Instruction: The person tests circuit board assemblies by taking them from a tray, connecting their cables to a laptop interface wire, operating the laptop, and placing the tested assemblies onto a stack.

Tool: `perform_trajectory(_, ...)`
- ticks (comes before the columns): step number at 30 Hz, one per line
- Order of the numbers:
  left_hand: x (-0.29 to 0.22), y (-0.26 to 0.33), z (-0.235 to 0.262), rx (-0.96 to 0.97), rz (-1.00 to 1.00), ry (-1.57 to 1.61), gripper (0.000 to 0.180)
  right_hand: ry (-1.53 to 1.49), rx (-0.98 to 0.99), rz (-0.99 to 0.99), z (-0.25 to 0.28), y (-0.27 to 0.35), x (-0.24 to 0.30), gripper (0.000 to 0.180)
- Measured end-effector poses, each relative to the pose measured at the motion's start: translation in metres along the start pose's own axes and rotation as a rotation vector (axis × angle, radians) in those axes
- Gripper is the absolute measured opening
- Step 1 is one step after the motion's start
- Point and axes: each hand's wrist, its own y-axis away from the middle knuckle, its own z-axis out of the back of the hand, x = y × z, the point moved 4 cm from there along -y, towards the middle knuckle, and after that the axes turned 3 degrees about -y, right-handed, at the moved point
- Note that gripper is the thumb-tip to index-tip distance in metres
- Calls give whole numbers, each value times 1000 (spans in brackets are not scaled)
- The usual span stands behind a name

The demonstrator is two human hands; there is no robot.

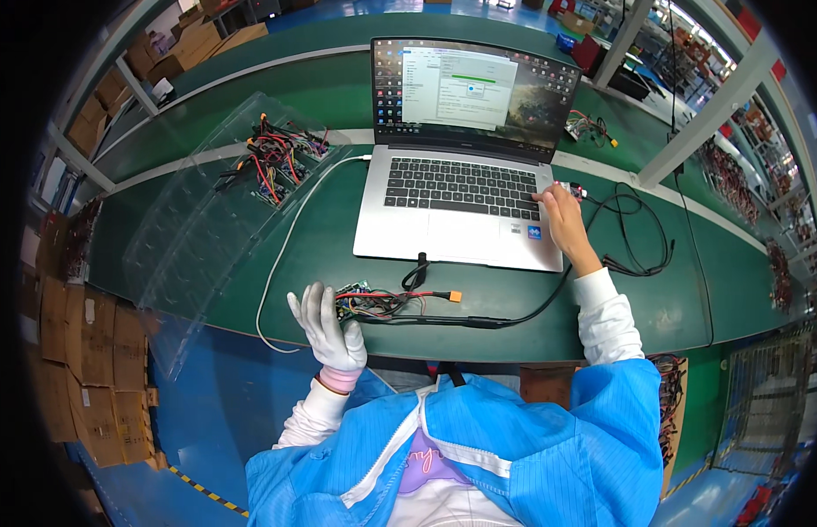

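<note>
circuit board point(360, 297): green, red-black wires | left hand point(328, 327) fingers spread, empty | right hand point(562, 218) fingers on laptop point(461, 230)

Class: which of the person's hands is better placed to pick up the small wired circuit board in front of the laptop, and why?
Left. The white-gloved left hand is open beside the small green circuit board with red and black wires; the bare right hand rests at the silver laptop's right edge.
</note>
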Motion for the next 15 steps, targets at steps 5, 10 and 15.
perform_trajectory(5, 0, 0, -1, -17, 17, 4, 61, -8, -5, 22, -2, -1, -2, 28)
perform_trajectory(10, 1, 0, 0, -13, 15, 0, 60, 75, -38, 106, -7, -2, 5, 27)
perform_trajectory(15, 1, 3, 1, -5, 11, 3, 60, 156, 82, -31, -8, 3, 9, 28)
